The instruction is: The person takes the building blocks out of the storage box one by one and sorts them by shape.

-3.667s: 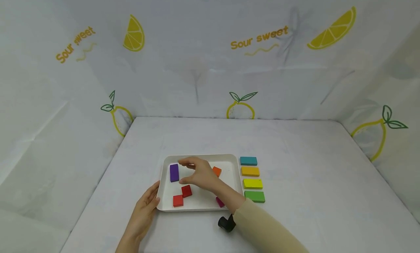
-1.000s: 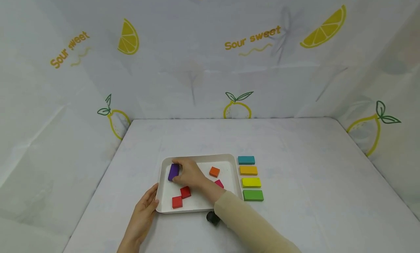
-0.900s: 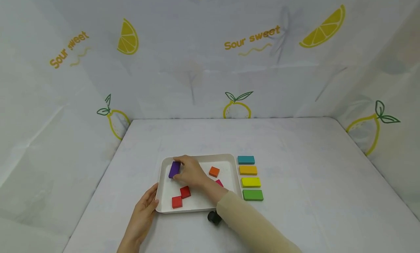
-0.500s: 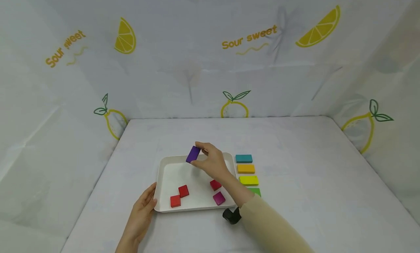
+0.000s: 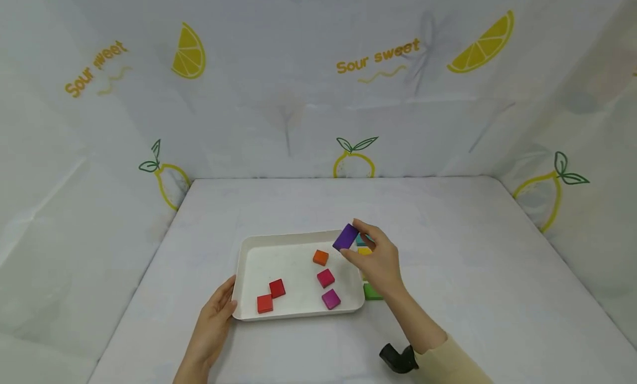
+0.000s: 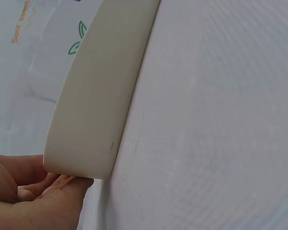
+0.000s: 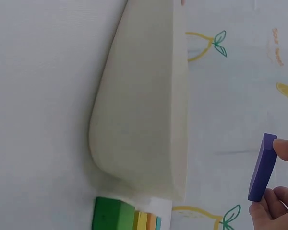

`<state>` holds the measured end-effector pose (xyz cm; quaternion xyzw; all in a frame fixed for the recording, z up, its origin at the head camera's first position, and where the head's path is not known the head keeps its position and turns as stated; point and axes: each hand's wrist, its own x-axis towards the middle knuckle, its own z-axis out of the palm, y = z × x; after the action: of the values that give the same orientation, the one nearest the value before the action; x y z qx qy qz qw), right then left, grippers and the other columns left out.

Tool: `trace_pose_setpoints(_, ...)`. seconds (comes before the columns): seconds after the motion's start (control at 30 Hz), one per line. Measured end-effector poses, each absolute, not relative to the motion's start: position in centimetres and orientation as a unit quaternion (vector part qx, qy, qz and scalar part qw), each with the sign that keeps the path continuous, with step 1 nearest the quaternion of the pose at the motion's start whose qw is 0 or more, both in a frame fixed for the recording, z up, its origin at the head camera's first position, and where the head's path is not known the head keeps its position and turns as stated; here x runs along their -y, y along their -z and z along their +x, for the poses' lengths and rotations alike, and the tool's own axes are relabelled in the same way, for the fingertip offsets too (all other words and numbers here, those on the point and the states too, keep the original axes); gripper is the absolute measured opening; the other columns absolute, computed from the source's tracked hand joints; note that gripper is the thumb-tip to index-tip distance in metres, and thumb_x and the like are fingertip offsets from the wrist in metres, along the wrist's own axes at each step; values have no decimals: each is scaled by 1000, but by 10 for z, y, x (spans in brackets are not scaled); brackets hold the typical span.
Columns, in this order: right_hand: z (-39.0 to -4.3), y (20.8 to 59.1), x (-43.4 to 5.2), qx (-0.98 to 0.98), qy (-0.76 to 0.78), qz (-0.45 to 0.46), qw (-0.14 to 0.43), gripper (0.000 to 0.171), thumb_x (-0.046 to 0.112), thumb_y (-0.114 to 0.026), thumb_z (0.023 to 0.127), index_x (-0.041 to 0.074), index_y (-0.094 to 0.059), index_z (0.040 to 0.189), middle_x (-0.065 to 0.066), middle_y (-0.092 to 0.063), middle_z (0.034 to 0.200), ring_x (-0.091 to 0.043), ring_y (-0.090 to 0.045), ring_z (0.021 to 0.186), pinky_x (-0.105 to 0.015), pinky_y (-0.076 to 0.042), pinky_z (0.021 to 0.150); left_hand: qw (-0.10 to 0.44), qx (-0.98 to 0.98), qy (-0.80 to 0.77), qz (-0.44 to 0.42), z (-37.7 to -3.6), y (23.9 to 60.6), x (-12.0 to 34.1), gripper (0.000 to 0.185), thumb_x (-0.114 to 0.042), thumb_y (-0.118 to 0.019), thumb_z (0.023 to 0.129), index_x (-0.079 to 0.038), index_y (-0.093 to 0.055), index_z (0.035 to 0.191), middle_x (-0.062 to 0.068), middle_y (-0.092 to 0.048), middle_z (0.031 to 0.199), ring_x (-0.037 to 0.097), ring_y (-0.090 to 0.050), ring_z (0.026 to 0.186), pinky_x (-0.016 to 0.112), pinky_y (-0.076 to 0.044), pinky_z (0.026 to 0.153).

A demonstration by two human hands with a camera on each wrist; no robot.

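Observation:
My right hand (image 5: pixel 379 257) holds a purple rectangular block (image 5: pixel 345 237) between thumb and fingers, above the right end of a white tray (image 5: pixel 283 239). The right wrist view shows the purple block (image 7: pixel 262 167) pinched at its two ends. My left hand (image 5: pixel 211 323) rests against the tray's left wall near its front corner, with its fingers (image 6: pixel 62 196) touching the outside. Inside the tray lie an orange block (image 5: pixel 320 257), a pinkish-red block (image 5: pixel 325 278), a magenta block (image 5: pixel 330 299) and two red blocks (image 5: pixel 265 304), (image 5: pixel 277 288).
Right of the tray stands a column of rectangular blocks, partly hidden by the right hand; a green block (image 5: pixel 373 292) and a teal block (image 5: pixel 362 240) peek out. A black device (image 5: pixel 398 359) sits at the right wrist. Lemon-print sheeting (image 5: pixel 278 96) encloses the white table (image 5: pixel 473 262).
The right hand has grasped the purple block from the tray's left part, lifted it and carried it right to above the tray's right edge. The left hand has stayed at the tray.

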<state>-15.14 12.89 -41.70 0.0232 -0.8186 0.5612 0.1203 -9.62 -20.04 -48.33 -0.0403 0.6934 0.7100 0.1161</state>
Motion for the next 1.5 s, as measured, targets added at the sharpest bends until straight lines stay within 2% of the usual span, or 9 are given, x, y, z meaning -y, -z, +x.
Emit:
trace_pose_setpoints(0.07, -143, 416, -136, 825, -548, 4, 137, 60, 4, -80, 81, 3, -56, 136, -13, -59, 139, -29, -56, 131, -32, -45, 109, 114, -693, -711, -38, -96, 483, 201, 56, -6, -34, 106, -5, -14, 158, 16, -10, 167, 30, -12, 155, 0, -36, 98)
trace_pose_setpoints(0.3, -114, 422, -159, 825, -530, -82, 180, 60, 3, -81, 78, 5, -58, 134, -9, -60, 137, -24, -54, 132, -5, -40, 101, 115, -691, -712, -41, -96, 482, 201, 56, -6, -34, 106, -6, -14, 158, 15, -10, 167, 29, -12, 155, 0, -36, 98)
trace_pose_setpoints(0.47, -95, 429, -167, 843, -482, -112, 210, 61, 3, -82, 76, 3, -59, 133, -11, -63, 134, -26, -57, 128, 1, -37, 98, 114, -689, -714, -45, -96, 481, 202, 56, -6, -35, 106, -7, -14, 158, 14, -11, 167, 28, -13, 155, 0, -37, 98)
trace_pose_setpoints(0.67, -78, 439, -172, 860, -449, -128, 206, 62, 0, -83, 74, -2, -59, 131, -17, -63, 130, -33, -58, 125, 8, -30, 93, 112, -691, -713, -44, -95, 481, 204, 57, -7, -36, 106, -6, -13, 158, 15, -10, 167, 29, -13, 155, 1, -36, 99)
trace_pose_setpoints(0.77, -75, 442, -173, 868, -435, -137, 197, 63, 2, -84, 74, -1, -59, 131, -17, -63, 130, -33, -59, 125, 1, -36, 97, 111, -690, -714, -45, -95, 481, 204, 57, -7, -36, 106, -7, -13, 158, 15, -10, 167, 29, -13, 155, 1, -36, 99)
trace_pose_setpoints(0.93, -71, 446, -171, 885, -400, -156, 182, 64, 8, -85, 74, -2, -60, 131, -20, -64, 129, -37, -61, 121, -37, -51, 101, 116, -690, -713, -47, -95, 481, 204, 57, -7, -36, 106, -7, -13, 159, 15, -10, 167, 29, -12, 155, 2, -37, 99)
trace_pose_setpoints(1.03, -68, 448, -167, 894, -381, -159, 173, 65, 10, -86, 73, -3, -60, 131, -23, -64, 127, -40, -62, 117, -49, -53, 98, 120, -692, -710, -46, -95, 481, 204, 58, -8, -36, 106, -7, -12, 159, 14, -9, 168, 29, -12, 155, 4, -36, 101)
trace_pose_setpoints(1.23, -64, 450, -163, 908, -353, -144, 173, 66, 11, -86, 70, -7, -61, 128, -28, -66, 121, -43, -63, 111, -55, -53, 94, 123, -693, -709, -45, -96, 482, 203, 58, -8, -36, 106, -7, -12, 159, 15, -9, 168, 29, -12, 155, 4, -36, 101)
trace_pose_setpoints(1.5, -60, 450, -166, 916, -343, -158, 139, 65, 12, -86, 71, -10, -60, 127, -30, -65, 120, -43, -64, 110, -55, -53, 94, 124, -690, -712, -42, -95, 482, 201, 57, -7, -35, 106, -7, -13, 159, 16, -10, 167, 30, -13, 155, 2, -37, 99)
